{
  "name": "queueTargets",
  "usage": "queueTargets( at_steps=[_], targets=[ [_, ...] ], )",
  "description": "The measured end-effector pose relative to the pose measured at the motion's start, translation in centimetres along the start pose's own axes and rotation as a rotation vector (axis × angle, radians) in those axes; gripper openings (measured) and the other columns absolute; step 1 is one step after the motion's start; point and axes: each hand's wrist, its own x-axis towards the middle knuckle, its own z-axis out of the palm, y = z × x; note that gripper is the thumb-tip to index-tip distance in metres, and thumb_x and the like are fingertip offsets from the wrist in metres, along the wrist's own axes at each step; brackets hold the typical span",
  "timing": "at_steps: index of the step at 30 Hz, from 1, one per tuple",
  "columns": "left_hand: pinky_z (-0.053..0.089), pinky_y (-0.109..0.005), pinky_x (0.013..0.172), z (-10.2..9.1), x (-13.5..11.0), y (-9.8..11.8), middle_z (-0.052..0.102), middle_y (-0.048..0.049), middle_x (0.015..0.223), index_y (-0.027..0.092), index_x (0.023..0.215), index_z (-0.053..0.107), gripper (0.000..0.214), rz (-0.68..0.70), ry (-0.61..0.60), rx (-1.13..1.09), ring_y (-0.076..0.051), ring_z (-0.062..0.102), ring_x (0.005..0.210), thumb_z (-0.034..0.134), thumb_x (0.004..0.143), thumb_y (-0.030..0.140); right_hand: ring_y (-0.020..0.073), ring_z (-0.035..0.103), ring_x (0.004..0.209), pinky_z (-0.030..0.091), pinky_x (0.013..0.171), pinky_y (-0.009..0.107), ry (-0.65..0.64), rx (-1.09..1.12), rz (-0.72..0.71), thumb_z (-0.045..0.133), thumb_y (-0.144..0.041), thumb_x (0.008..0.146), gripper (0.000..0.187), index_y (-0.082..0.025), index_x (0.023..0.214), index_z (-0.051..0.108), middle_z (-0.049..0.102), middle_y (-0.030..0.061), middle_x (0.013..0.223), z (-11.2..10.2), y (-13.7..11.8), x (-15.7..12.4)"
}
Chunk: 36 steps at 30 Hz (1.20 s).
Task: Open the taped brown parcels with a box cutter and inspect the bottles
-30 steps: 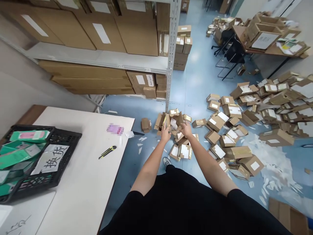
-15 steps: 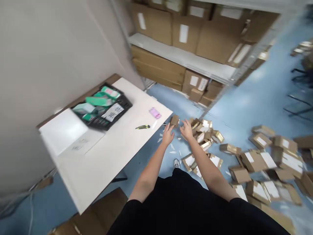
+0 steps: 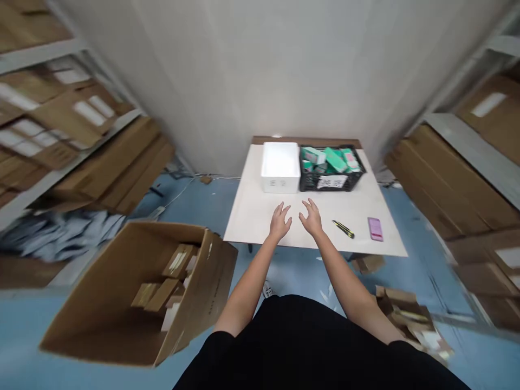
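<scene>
My left hand [image 3: 280,221] and my right hand [image 3: 311,218] are held out side by side over the near edge of a white table [image 3: 260,216]. Both are open with fingers spread and hold nothing. On the table behind them stand a white box [image 3: 280,167] and a black crate [image 3: 331,177] full of green packets. A yellow and black utility knife [image 3: 343,229] and a pink phone [image 3: 375,228] lie to the right of my right hand.
A large open cardboard carton [image 3: 134,295] with small boxes inside stands on the blue floor at my left. Opened small boxes [image 3: 406,314] lie on the floor at the right. Shelves with brown cartons [image 3: 447,184] line both sides. A grey wall is behind the table.
My view has swung left from the floor pile of small boxes to face the table. My hands let go of the boxes and now hover empty over the table edge.
</scene>
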Motion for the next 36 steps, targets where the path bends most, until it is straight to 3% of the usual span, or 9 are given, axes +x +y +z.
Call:
queueTargets(
  at_steps=[4,8,11,13,16,19,25,30,36],
  targets=[
    [0.038,-0.054,0.13,-10.6,-3.2,-9.4,0.043,-0.0129,0.171,0.024,0.155,0.057,0.057,-0.19,0.152,0.091,-0.032,0.04,0.158,0.064,0.098,0.025,0.0349,0.043,0.154,0.041,0.125,0.059,-0.209,0.093,-0.17,0.063,-0.029,0.093,0.059,-0.024,0.151,0.059,0.044,0.0144,0.169,11.4,-9.5,4.1],
    [0.037,-0.053,0.13,-20.3,-9.5,-16.9,0.044,-0.0124,0.171,0.024,0.155,0.057,0.057,-0.386,0.306,0.172,-0.031,0.042,0.157,0.064,0.098,0.024,0.0338,0.042,0.155,0.04,0.127,0.057,-0.407,0.196,-0.334,0.063,-0.028,0.093,0.06,-0.023,0.153,0.058,0.042,0.0147,0.17,22.5,-19.4,5.0],
    [0.037,-0.051,0.13,-25.8,-15.0,-20.8,0.046,-0.0133,0.169,0.022,0.154,0.058,0.056,-0.562,0.458,0.221,-0.031,0.044,0.156,0.063,0.098,0.024,0.0323,0.042,0.155,0.038,0.129,0.055,-0.564,0.265,-0.466,0.063,-0.027,0.093,0.061,-0.023,0.154,0.058,0.042,0.014,0.17,29.3,-26.1,4.1],
    [0.037,-0.05,0.13,-28.3,-18.5,-22.7,0.046,-0.0133,0.169,0.023,0.154,0.058,0.056,-0.677,0.55,0.245,-0.03,0.044,0.156,0.063,0.098,0.025,0.0324,0.042,0.155,0.038,0.129,0.056,-0.663,0.295,-0.532,0.063,-0.027,0.093,0.061,-0.024,0.154,0.058,0.041,0.0132,0.17,33.0,-29.9,3.1],
    [0.038,-0.05,0.13,-30.6,-22.8,-25.0,0.046,-0.0135,0.169,0.023,0.153,0.058,0.056,-0.825,0.652,0.265,-0.031,0.045,0.156,0.064,0.098,0.026,0.0322,0.041,0.156,0.037,0.129,0.056,-0.786,0.336,-0.607,0.062,-0.026,0.094,0.062,-0.024,0.155,0.057,0.04,0.0132,0.171,37.8,-34.0,1.7],
    [0.038,-0.051,0.13,-31.7,-25.5,-27.2,0.047,-0.014,0.169,0.022,0.153,0.059,0.056,-0.948,0.698,0.266,-0.032,0.045,0.156,0.065,0.098,0.027,0.0312,0.039,0.159,0.035,0.131,0.055,-0.89,0.366,-0.648,0.062,-0.026,0.094,0.063,-0.023,0.157,0.055,0.039,0.0127,0.172,42.2,-36.5,0.8],
    [0.039,-0.051,0.129,-33.3,-26.3,-31.9,0.046,-0.0148,0.169,0.022,0.154,0.058,0.058,-1.127,0.711,0.221,-0.033,0.044,0.156,0.067,0.097,0.027,0.0321,0.039,0.158,0.036,0.131,0.054,-1.082,0.376,-0.632,0.064,-0.025,0.091,0.068,-0.024,0.158,0.055,0.038,0.0117,0.173,50.0,-39.1,1.0],
    [0.037,-0.052,0.131,-35.0,-27.9,-34.2,0.045,-0.0131,0.17,0.024,0.155,0.057,0.059,-1.199,0.737,0.205,-0.031,0.042,0.158,0.067,0.097,0.026,0.0322,0.036,0.16,0.033,0.132,0.055,-1.194,0.355,-0.638,0.064,-0.027,0.092,0.067,-0.024,0.159,0.054,0.038,0.0104,0.173,54.5,-41.0,0.8],
    [0.038,-0.05,0.13,-36.3,-34.3,-35.8,0.048,-0.012,0.168,0.024,0.156,0.057,0.059,-1.359,0.811,0.192,-0.031,0.045,0.156,0.064,0.097,0.027,0.0326,0.037,0.16,0.036,0.131,0.056,-1.257,0.331,-0.671,0.063,-0.027,0.092,0.066,-0.025,0.158,0.055,0.04,0.0088,0.173,58.3,-43.3,-2.0]
  ],
)
